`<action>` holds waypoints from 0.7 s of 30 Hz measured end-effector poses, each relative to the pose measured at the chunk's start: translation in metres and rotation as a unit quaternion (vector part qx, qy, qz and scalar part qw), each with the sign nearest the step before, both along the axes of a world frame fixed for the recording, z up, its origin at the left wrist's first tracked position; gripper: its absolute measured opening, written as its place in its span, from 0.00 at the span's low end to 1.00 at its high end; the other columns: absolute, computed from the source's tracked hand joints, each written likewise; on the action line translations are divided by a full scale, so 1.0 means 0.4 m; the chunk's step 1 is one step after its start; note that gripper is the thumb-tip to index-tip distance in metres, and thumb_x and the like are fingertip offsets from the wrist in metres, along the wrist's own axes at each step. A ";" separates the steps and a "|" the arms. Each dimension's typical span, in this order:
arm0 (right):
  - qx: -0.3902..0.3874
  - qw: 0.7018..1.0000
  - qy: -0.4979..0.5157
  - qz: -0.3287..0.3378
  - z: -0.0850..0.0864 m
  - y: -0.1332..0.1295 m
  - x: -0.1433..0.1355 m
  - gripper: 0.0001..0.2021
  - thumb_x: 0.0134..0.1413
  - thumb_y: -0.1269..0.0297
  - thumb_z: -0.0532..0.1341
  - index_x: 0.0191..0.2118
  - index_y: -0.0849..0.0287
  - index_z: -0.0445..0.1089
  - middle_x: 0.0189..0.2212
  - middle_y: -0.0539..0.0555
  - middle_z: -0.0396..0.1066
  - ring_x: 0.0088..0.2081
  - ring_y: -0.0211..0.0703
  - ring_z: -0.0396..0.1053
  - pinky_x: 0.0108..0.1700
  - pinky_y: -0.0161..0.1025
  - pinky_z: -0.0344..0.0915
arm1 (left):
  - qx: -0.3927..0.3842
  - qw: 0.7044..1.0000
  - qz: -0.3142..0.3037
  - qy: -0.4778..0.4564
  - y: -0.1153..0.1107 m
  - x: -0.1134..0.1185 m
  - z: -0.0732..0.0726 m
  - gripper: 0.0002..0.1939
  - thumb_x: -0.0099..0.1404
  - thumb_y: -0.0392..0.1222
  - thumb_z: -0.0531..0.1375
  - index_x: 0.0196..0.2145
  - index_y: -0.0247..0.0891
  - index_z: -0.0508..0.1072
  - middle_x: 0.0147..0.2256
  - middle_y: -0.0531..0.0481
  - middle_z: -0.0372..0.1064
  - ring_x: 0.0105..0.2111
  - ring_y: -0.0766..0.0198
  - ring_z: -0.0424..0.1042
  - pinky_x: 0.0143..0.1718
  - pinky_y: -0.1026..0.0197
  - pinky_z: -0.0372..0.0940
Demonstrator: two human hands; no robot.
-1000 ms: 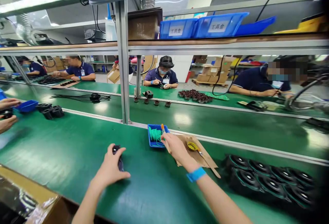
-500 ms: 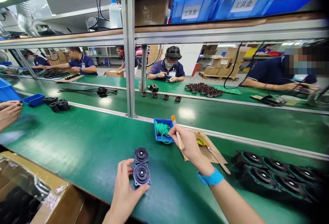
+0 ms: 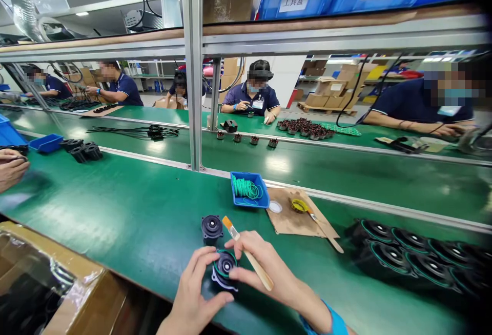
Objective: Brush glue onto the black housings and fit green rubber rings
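In the head view, my left hand [image 3: 192, 291] is curled round the near side of a black round motor-like housing [image 3: 226, 262] standing on the green bench. A thin green ring [image 3: 216, 271] lies over the top of this part, and the fingertips of both hands touch it. My right hand [image 3: 269, 263] presses the ring with thumb and fingers while a flat paintbrush [image 3: 257, 267] is tucked between its fingers, orange bristles pointing up and left. Just behind stands a second black housing [image 3: 211, 226], with no green ring visible on it.
Behind is a blue bin [image 3: 265, 197] of green rings. A cardboard sheet [image 3: 284, 222] beside it bears a yellow-rimmed pot [image 3: 299, 205] and another brush [image 3: 330, 237]. Several ringed housings [image 3: 395, 258] stand at right. A co-worker's hand [image 3: 13, 171] is at far left.
My right hand has come from the blue bin to the near housing, bringing a green ring onto its top, brush still held. My left hand has stayed beside that housing.
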State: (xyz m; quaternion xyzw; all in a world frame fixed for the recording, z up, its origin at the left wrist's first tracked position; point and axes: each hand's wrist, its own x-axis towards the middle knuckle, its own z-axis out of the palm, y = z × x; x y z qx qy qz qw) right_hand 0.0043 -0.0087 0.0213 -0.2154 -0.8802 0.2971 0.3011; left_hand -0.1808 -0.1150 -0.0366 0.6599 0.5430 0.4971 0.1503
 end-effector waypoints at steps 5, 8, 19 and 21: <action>0.178 0.983 0.040 0.026 -0.041 -0.023 0.015 0.14 0.60 0.52 0.63 0.32 0.57 0.64 0.32 0.52 0.76 0.37 0.43 0.72 0.43 0.42 0.64 | 0.041 0.998 0.038 0.028 0.000 0.006 -0.012 0.16 0.61 0.51 0.66 0.42 0.41 0.70 0.46 0.42 0.76 0.45 0.53 0.78 0.45 0.54 0.76; 0.253 0.965 0.068 -0.018 -0.070 -0.046 0.016 0.11 0.65 0.62 0.59 0.31 0.57 0.64 0.28 0.52 0.76 0.36 0.42 0.73 0.42 0.42 0.64 | 0.092 0.993 0.049 0.049 -0.005 0.015 -0.028 0.14 0.63 0.49 0.65 0.43 0.41 0.71 0.45 0.42 0.76 0.44 0.55 0.79 0.44 0.58 0.76; 0.304 0.948 0.090 -0.022 -0.098 -0.061 0.049 0.06 0.60 0.69 0.63 0.32 0.56 0.66 0.32 0.56 0.80 0.34 0.46 0.77 0.38 0.44 0.70 | 0.153 0.984 0.049 0.074 -0.022 0.039 -0.086 0.23 0.68 0.31 0.58 0.58 0.50 0.68 0.52 0.40 0.73 0.48 0.54 0.77 0.44 0.57 0.77; 0.311 0.946 0.087 -0.011 -0.100 -0.065 0.051 0.06 0.60 0.71 0.63 0.32 0.56 0.67 0.30 0.55 0.80 0.34 0.45 0.78 0.38 0.43 0.71 | 0.113 0.992 0.058 0.020 -0.025 0.052 -0.104 0.22 0.68 0.32 0.58 0.57 0.50 0.69 0.53 0.42 0.73 0.46 0.55 0.78 0.40 0.59 0.78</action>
